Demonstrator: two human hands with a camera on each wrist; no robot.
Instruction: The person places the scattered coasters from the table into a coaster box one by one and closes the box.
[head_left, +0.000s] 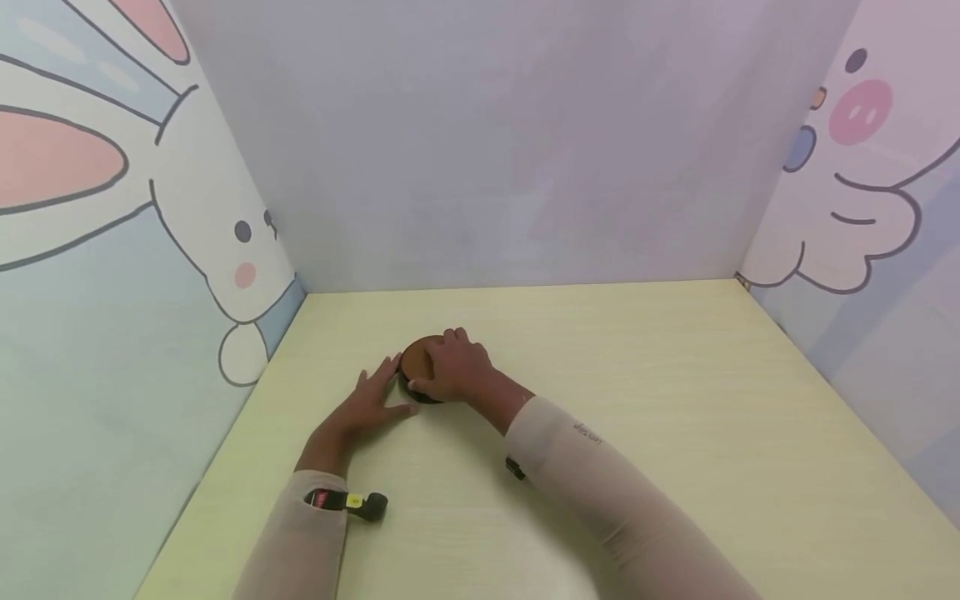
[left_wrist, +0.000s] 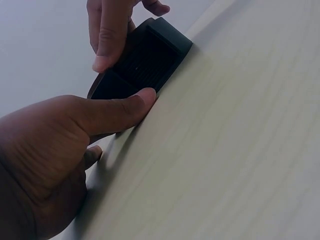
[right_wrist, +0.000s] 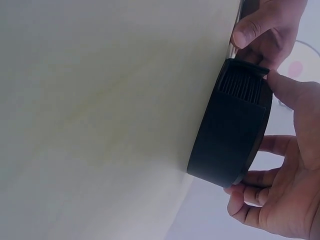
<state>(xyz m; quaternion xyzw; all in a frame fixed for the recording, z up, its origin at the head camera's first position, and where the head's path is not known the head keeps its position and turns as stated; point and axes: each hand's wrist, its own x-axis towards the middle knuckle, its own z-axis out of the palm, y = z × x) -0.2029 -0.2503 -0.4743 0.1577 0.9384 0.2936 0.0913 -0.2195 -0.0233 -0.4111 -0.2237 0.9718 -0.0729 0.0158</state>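
Note:
A round, low black holder [head_left: 416, 362] with a brown disc-like top stands on the table, left of the middle. Its side has a recess with fine ribs, seen in both wrist views; whether these are the edges of stacked discs I cannot tell. From above, my right hand [head_left: 459, 367] grips across the top, thumb at the near rim and fingers curled over the far side. My left hand [head_left: 367, 407] lies at the holder's left, fingers stretched out and fingertips at its side. In the left wrist view, the left thumb [left_wrist: 120, 111] points along the lower edge by the recess.
The pale wood-grain table [head_left: 637, 375] reaches to a plain grey back wall [head_left: 510, 167]. Side walls carry a cartoon rabbit [head_left: 202, 208] on the left and another cartoon figure [head_left: 840, 200] on the right. Wrist straps sit on both light sleeves.

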